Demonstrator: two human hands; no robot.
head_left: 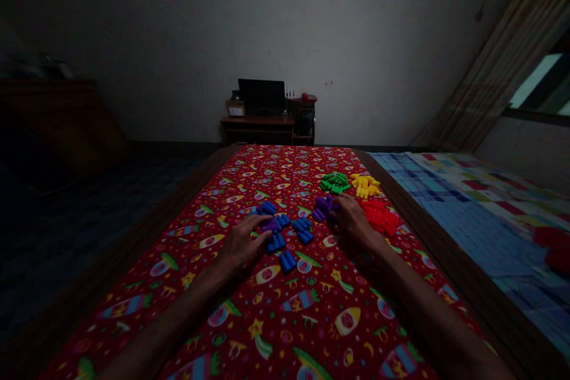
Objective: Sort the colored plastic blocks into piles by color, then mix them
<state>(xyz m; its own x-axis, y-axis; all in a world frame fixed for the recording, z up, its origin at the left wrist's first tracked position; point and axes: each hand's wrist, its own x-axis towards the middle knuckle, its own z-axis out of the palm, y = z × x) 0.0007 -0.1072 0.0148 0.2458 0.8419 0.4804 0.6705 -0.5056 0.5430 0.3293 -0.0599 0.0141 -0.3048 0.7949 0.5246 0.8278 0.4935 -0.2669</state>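
My left hand [240, 241] pinches a purple toy block [269, 225] between thumb and fingers, among several loose blue toy blocks [287, 260]. More blue blocks [303, 230] lie just to the right of that hand. Farther right, my right hand [355, 218] has its fingers curled against the right side of a small purple block pile [326, 206]; its fingertips are partly hidden there. Close beside this hand is a heap of red blocks [380, 218]. Green blocks [335, 183] and yellow blocks [366, 186] form two separate heaps beyond it.
A red cloth [285, 320] printed with rockets covers the long table. Beyond its far end stands a desk [258, 122] with a dark monitor [262, 95]. To the right is a low surface with a checked cover [445, 190], and a wooden cabinet [53, 124] stands at the left.
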